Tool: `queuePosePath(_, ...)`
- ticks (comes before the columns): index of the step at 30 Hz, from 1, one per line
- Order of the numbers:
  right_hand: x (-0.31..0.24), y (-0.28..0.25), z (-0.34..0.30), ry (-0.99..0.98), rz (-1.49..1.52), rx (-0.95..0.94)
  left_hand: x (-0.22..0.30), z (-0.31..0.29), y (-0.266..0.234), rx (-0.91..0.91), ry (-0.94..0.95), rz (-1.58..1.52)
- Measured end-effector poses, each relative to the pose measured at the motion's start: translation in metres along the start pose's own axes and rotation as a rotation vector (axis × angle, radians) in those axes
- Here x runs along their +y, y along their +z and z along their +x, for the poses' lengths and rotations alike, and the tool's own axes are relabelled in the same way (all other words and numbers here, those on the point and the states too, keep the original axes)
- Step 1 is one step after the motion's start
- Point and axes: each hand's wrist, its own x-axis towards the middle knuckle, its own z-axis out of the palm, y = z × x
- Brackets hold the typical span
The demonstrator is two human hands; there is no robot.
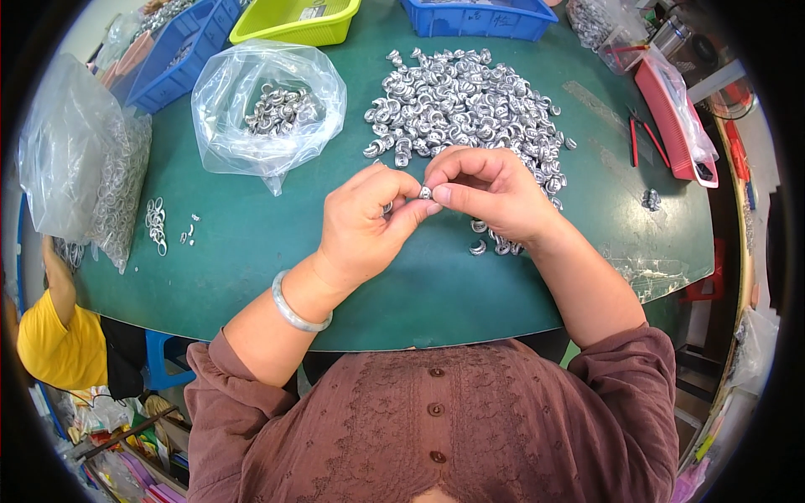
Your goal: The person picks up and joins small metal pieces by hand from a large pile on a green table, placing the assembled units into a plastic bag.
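Observation:
Over the green table, both my hands meet fingertip to fingertip around a small silver metal piece [426, 193], patterned dark and bright. My left hand [359, 220] is closed, thumb and forefinger pinching the piece from the left; part of another silver curved piece [386, 208] shows within its curled fingers. From the right, my right hand [496, 191] pinches the same piece with thumb and fingertips. Just beyond lies a large heap of curved silver metal pieces [478, 105], partly hidden by my right hand. An open clear plastic bag [314, 149] with similar pieces stands at the left.
A bulky clear bag of rings [122, 180] stands far left, near several loose rings [157, 225]. Blue baskets [482, 21] and a lime-green basket [335, 32] line the back. Red-handled pliers [635, 142] and a pink basket [662, 109] lie right. Another person's yellow sleeve [63, 339] shows left.

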Motion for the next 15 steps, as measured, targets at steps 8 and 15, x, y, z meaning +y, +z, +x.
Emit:
queuePosePath(8,0.0022,-0.0016,0.0004,-0.092,-0.137,-0.011,0.0011,0.0007,-0.0006,-0.008,-0.007,0.002)
queuePosePath(15,0.0013,0.0016,0.0003,-0.151,-0.197,0.08,0.0012,0.0015,-0.0027,-0.024,-0.077,-0.073)
